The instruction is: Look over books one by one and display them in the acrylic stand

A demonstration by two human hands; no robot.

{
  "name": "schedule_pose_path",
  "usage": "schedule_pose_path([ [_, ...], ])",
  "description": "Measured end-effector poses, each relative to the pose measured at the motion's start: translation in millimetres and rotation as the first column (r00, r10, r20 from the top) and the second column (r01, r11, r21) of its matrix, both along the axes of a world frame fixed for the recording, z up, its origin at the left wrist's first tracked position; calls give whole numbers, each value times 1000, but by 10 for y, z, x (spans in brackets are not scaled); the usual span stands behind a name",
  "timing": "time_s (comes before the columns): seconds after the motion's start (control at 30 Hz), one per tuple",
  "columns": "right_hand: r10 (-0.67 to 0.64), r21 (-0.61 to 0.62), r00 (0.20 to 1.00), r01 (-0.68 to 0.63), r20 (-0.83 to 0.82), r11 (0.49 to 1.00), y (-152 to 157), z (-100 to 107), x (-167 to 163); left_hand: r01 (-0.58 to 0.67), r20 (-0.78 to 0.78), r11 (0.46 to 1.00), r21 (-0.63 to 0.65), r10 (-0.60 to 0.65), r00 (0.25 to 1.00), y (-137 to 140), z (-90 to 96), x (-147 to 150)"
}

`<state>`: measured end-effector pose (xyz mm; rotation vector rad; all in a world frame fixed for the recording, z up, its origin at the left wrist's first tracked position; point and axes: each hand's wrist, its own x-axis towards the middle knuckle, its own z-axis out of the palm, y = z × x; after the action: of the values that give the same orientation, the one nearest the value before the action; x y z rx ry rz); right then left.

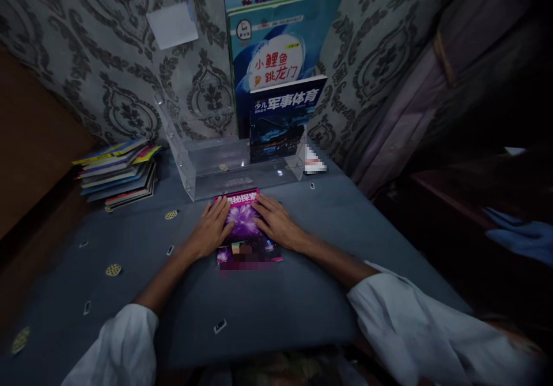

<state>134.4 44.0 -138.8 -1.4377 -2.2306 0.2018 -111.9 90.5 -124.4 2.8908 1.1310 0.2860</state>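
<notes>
A purple-and-pink book [244, 220] lies flat on the table with its cover up. My left hand [212, 227] rests on its left edge, fingers stretched over the cover. Over the right edge lies my right hand [276, 223], its fingers also extended and flat on the cover. Parts of the title are hidden under the fingertips. Just behind the book stands a clear acrylic book rack [190, 170]. On the rack's right side a dark blue book [285, 124] leans upright, with taller teal books [280, 43] behind it.
A stack of thin books [118, 173] sits at the table's back left. The grey-blue tablecloth [142, 328] carries small printed patches. A patterned wall rises behind, with a pale card [173, 26] in front of it. A curtain [397, 115] hangs at the right.
</notes>
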Motion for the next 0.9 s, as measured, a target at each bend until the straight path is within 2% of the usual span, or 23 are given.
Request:
schedule_pose_path([
  [0.27, 21, 8, 1000, -21, -17, 1000, 7, -13, 11, 47, -50, 999, -2, -47, 998, 54, -18, 96],
  [0.57, 21, -59, 1000, -21, 3, 998, -27, 100, -3, 84, -98, 996, -26, -86, 991, 89, 34, 148],
  [0.9, 38, -43, 999, -39, -22, 998, -16, 73, 15, 159, -110, 984, -84, -167, 980, 174, 115, 267],
])
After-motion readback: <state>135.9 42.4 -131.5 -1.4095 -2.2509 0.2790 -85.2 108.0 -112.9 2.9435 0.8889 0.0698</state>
